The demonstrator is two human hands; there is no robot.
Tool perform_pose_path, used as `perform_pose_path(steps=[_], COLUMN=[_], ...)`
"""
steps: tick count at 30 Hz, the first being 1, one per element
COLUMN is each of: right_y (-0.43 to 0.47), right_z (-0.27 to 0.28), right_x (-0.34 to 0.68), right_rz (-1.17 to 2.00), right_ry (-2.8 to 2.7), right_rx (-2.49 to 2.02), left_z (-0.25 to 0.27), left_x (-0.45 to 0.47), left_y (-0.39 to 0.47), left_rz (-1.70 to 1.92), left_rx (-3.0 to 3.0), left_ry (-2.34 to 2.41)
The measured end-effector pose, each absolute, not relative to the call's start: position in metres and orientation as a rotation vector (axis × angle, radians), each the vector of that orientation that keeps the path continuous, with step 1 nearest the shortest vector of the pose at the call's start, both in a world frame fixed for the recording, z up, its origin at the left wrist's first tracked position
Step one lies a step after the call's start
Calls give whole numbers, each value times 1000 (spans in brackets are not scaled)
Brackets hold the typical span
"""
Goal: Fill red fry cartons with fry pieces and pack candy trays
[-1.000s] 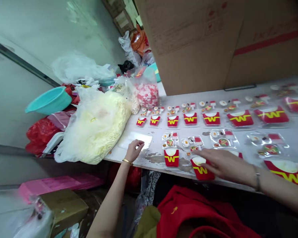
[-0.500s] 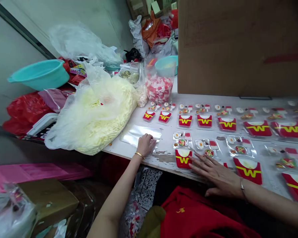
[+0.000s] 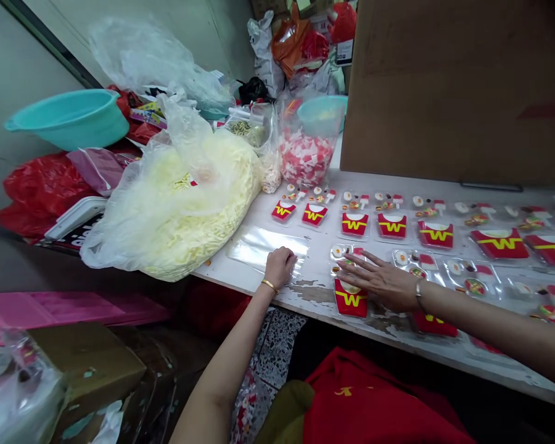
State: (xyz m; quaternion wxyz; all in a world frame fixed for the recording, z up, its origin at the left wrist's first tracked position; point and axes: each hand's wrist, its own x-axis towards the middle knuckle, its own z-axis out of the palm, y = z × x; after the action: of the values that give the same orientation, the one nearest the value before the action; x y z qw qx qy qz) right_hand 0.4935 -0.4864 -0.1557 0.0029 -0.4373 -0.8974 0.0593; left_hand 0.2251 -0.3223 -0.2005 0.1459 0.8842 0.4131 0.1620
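Note:
At the table's front edge my left hand rests with curled fingers on the right end of a flat clear plastic bag; its fingertips are partly hidden. My right hand lies palm down, fingers spread, across a clear blister pack of tiny toy food pieces. Just below that hand is a red fries-box piece with a yellow W. Under my right wrist and forearm, another red fries-box piece is partly covered.
Rows of similar packs line the table to the right, before a large cardboard box. A big bag of pale yellow pieces sits left, beside a bag of pink-and-white pieces. A turquoise basin stands far left.
My right hand has moved up and left from the front edge onto the blister pack. My left hand's fingers have curled in more on the bag. The camera view has shifted slightly.

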Motion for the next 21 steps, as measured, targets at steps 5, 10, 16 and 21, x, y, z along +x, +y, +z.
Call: perform_pose_path(steps=[5, 10, 16, 21], right_y=[-447, -441, -455, -459], right_z=[-151, -148, -146, -145], right_x=[470, 456, 455, 450], right_rz=[353, 396, 337, 320], right_ry=[-2946, -2896, -2730, -2705], right_rx=[-1049, -1082, -1302, -1447], left_z=[-200, -203, -202, -199], left_x=[226, 230, 228, 226], left_y=[-339, -352, -346, -337], left_rz=[509, 490, 494, 424], left_rx=[2453, 2387, 2127, 1816], left_ry=[1189, 1241, 1162, 992])
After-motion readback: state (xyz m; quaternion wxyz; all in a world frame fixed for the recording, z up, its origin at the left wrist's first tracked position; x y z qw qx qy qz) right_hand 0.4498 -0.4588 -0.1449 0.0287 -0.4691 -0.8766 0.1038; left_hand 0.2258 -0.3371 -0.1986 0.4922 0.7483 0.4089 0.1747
